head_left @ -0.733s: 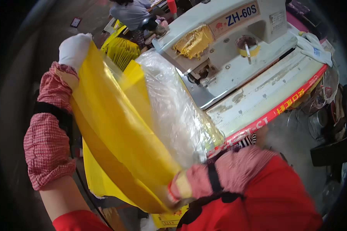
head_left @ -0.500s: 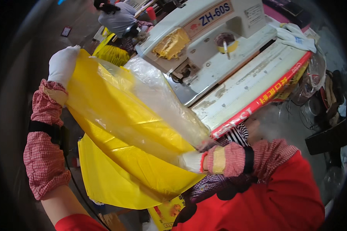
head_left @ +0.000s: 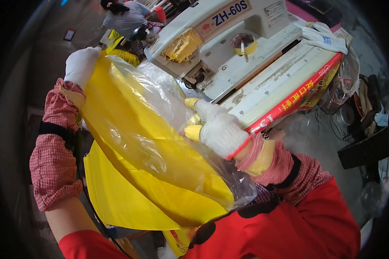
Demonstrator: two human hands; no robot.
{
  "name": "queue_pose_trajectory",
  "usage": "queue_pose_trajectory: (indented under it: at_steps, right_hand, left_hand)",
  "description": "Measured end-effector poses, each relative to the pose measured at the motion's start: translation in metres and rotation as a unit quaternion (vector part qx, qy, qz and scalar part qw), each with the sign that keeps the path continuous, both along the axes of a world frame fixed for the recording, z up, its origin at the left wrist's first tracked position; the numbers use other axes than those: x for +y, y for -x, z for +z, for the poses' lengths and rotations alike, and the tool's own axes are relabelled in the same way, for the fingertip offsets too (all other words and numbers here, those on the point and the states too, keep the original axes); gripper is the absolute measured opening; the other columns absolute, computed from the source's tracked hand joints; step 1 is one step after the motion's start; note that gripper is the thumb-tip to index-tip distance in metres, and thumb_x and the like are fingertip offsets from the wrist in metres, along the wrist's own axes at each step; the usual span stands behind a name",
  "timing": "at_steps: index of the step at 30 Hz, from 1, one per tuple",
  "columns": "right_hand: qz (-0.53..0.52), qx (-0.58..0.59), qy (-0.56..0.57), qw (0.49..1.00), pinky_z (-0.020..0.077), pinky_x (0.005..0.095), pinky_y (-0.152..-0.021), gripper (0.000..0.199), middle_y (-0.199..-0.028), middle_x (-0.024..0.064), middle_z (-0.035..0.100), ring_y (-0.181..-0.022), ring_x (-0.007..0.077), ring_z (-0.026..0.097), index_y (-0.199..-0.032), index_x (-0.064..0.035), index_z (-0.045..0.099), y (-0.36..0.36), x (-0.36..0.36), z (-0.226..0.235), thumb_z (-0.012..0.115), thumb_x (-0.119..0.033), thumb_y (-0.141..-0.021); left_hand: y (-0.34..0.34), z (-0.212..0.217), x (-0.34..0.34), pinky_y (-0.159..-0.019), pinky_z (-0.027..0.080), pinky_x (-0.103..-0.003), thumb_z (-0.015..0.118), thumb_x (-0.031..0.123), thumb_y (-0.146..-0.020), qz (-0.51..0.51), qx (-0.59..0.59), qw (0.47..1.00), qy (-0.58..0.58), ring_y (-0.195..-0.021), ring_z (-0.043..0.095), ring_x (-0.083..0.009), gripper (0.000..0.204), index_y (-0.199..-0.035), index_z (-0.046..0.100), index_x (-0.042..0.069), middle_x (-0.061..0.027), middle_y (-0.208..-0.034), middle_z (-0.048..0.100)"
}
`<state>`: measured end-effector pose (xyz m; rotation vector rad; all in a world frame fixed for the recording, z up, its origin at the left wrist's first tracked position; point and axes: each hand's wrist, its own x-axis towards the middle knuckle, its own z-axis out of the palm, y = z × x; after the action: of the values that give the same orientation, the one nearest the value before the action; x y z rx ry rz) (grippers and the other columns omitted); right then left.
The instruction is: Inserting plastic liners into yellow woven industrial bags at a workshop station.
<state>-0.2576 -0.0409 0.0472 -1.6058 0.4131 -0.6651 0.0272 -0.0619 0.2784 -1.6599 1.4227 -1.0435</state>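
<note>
A large yellow woven sack (head_left: 129,142), with a clear plastic liner (head_left: 153,86) along its right side, hangs slanting across the middle. My left hand (head_left: 82,67), in a white knit glove, is closed on the sack's upper left corner. My right hand (head_left: 220,127), in a white glove with yellow fingertips, is over the liner's right edge. Its thumb and fingers are apart with nothing clearly between them. More yellow sack material (head_left: 112,196) hangs below in a fold. The fingers of my left hand are mostly hidden by its back.
A pale industrial sewing machine (head_left: 263,21) stands behind the sack, its bed edged by a red printed strip (head_left: 296,97). A white glove (head_left: 324,38) lies at the bed's far end. Another person (head_left: 125,19) sits at the back left. A dark box (head_left: 363,149) is at the right.
My right hand has moved from the sack's lower right edge up and away, its fingers now spread beside the liner. My left hand has shifted slightly right, still gripping the corner.
</note>
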Motion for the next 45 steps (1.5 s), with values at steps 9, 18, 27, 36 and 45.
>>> queue_pose_trajectory:
  at_steps: [9,18,27,36,45]
  right_hand:
    - [-0.054,0.076,-0.065,0.994,0.049,0.044,-0.073,0.046,-0.089,0.023,0.065,-0.085,0.039,0.062,-0.114,-0.0012,0.057,-0.019,0.047,-0.033,0.064,-0.03,-0.078]
    - [0.112,0.258,0.12,0.952,0.049,0.043,-0.078,0.044,-0.095,0.0195,0.066,-0.092,0.0376,0.062,-0.1,-0.0042,0.066,-0.05,-0.004,-0.058,0.058,-0.044,-0.082]
    - [0.008,0.08,0.156,0.984,0.0494,0.0497,-0.073,0.029,-0.094,0.0183,0.066,-0.086,0.0388,0.064,-0.108,-0.0082,0.058,-0.066,0.048,-0.005,0.052,-0.027,-0.087]
    - [0.152,0.012,-0.125,0.98,0.0499,0.0351,-0.08,0.03,-0.098,0.0155,0.066,-0.088,0.0252,0.065,-0.113,-0.0039,0.06,0.071,0.017,-0.08,0.055,-0.021,-0.089]
    - [0.007,0.155,-0.234,0.96,0.0505,0.0272,-0.081,0.061,-0.105,0.0092,0.069,-0.092,0.015,0.065,-0.122,-0.0042,0.058,0.121,0.014,-0.117,0.082,-0.028,-0.071]
  left_hand:
    - [0.0,-0.003,-0.003,-0.071,0.053,-0.043,0.046,0.017,-0.09,-0.027,0.001,1.0,0.006,-0.084,0.066,-0.0332,0.021,-0.1,0.063,0.009,-0.0137,-0.089,0.068]
    - [0.001,0.007,0.0,-0.078,0.049,-0.042,0.042,0.027,-0.095,0.012,0.12,0.992,0.042,-0.09,0.063,-0.0347,0.03,-0.096,0.063,0.005,-0.0156,-0.089,0.067]
    - [-0.03,0.012,-0.035,-0.071,0.052,-0.042,0.057,0.012,-0.081,0.083,0.091,0.987,0.104,-0.084,0.066,-0.0366,0.015,-0.087,0.067,0.002,-0.0222,-0.087,0.066]
    - [-0.038,-0.285,-0.013,-0.052,0.052,-0.04,0.049,0.014,-0.087,-0.009,0.198,0.977,0.073,-0.07,0.066,-0.0256,0.022,-0.107,0.057,0.016,-0.0048,-0.087,0.06]
    - [-0.047,-0.307,-0.022,-0.061,0.051,-0.036,0.056,0.013,-0.081,-0.276,0.37,0.884,0.076,-0.074,0.063,-0.0268,0.014,-0.093,0.064,0.014,-0.007,-0.091,0.062]
